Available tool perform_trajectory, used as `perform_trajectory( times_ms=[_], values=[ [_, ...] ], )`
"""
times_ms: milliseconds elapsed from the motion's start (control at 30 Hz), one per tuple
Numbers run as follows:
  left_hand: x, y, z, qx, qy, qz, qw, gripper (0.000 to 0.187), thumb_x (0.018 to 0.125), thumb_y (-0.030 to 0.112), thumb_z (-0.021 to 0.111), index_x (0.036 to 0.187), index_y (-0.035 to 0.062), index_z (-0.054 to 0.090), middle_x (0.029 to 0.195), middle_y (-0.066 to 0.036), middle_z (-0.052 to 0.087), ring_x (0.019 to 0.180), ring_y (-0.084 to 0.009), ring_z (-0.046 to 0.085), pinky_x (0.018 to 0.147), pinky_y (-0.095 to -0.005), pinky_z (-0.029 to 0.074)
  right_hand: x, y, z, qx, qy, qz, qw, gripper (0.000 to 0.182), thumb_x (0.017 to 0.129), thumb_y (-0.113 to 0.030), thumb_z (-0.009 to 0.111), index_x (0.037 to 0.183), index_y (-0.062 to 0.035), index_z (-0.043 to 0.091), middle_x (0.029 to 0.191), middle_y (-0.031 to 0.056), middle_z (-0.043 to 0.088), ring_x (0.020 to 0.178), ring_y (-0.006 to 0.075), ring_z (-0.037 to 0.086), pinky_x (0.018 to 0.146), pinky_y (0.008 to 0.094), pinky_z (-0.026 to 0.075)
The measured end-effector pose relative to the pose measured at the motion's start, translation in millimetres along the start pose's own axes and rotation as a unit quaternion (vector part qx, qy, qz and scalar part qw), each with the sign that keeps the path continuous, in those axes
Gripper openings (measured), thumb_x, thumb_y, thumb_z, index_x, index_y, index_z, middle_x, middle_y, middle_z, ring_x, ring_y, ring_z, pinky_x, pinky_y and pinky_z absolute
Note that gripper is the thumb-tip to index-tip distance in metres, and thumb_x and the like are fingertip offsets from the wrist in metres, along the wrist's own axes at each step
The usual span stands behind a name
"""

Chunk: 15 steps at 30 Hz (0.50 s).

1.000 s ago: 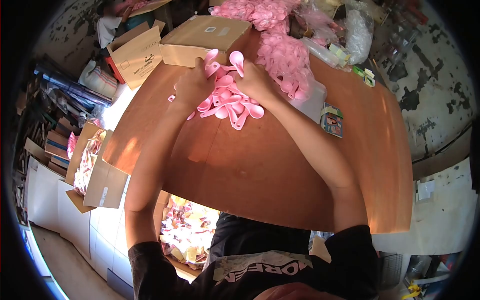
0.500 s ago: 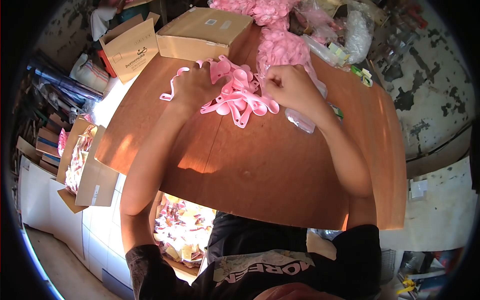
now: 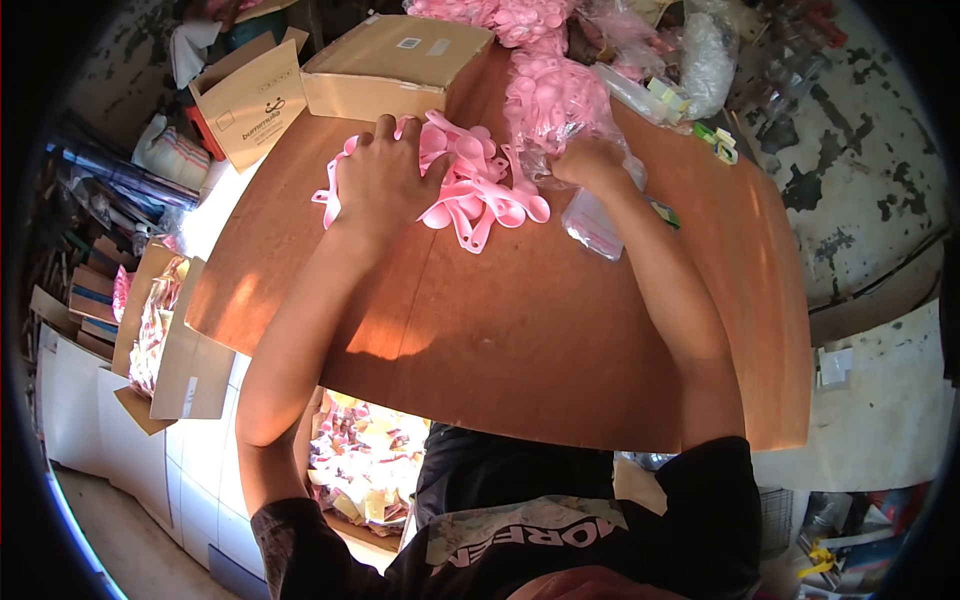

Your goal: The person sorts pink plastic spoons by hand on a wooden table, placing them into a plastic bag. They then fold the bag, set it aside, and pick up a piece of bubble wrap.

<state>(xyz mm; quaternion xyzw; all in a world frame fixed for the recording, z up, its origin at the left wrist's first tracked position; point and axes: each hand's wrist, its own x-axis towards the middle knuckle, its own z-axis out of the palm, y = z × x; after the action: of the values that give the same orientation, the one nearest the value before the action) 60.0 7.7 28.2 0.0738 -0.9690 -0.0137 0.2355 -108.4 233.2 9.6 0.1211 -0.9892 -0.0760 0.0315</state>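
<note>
Pink plastic spoons [image 3: 478, 198] lie in a loose pile on the brown wooden table [image 3: 480, 330]. My left hand [image 3: 385, 178] rests over the pile's left side, its fingers apart, with spoons showing around it. My right hand [image 3: 592, 163] is at the near end of a clear bag of pink spoons [image 3: 555, 95], right of the pile. Its fingers are curled at the plastic, and the fingertips are partly hidden. Just below that hand lies a flat clear plastic packet [image 3: 592, 225].
A closed cardboard box [image 3: 398, 65] sits at the table's back left, beside an open carton [image 3: 250, 105]. Bubble wrap [image 3: 712, 65] and green-and-white items [image 3: 717, 143] lie at the back right. Boxes of wrapped pieces [image 3: 365, 455] stand below the table edge and on the left [image 3: 185, 340].
My right hand has moved down and right, from beside the pile to the clear bag's near end. My left hand has shifted slightly, its fingers more spread over the spoons.
</note>
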Motion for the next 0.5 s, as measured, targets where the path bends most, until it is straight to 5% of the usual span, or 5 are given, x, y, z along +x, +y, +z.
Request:
perform_trajectory(
  times_ms=[167,267,367,500],
  values=[
    [-5,-2,3,-0.036,0.027,0.02,0.999,0.051,0.082,0.04,0.066,0.123,0.0115,0.059,0.114,-0.016,0.062,0.093,-0.0373,0.065,0.073,-0.0485,0.055,40,28,11,0.036,-0.038,0.004,0.999,0.058,0.076,-0.039,0.063,0.123,-0.0061,0.063,0.124,0.0166,0.063,0.116,0.0301,0.06,0.096,0.0377,0.046],
    [-9,0,3,-0.049,0.013,0.024,0.998,0.051,0.08,0.039,0.068,0.122,0.0103,0.059,0.116,-0.016,0.061,0.093,-0.0369,0.065,0.074,-0.0484,0.055,72,55,37,0.167,0.084,-0.072,0.98,0.063,0.073,-0.024,0.065,0.134,-0.0087,0.054,0.131,0.0201,0.057,0.122,0.0329,0.055,0.102,0.0382,0.043],
    [-12,4,1,-0.074,0.001,0.027,0.997,0.052,0.079,0.038,0.07,0.122,0.0091,0.059,0.115,-0.017,0.061,0.093,-0.0373,0.065,0.074,-0.0471,0.054,68,56,20,0.19,0.01,-0.034,0.981,0.056,0.072,-0.02,0.066,0.126,-0.0074,0.06,0.126,0.0212,0.06,0.116,0.034,0.058,0.098,0.0391,0.046],
    [-14,15,-2,-0.087,0.003,0.042,0.995,0.051,0.079,0.036,0.07,0.12,0.008,0.059,0.115,-0.018,0.06,0.092,-0.0385,0.065,0.075,-0.0457,0.054,40,41,6,0.098,0.025,-0.023,0.995,0.042,0.074,-0.017,0.067,0.114,-0.0057,0.067,0.115,0.0202,0.065,0.107,0.0341,0.063,0.091,0.0412,0.05]
  ],
)
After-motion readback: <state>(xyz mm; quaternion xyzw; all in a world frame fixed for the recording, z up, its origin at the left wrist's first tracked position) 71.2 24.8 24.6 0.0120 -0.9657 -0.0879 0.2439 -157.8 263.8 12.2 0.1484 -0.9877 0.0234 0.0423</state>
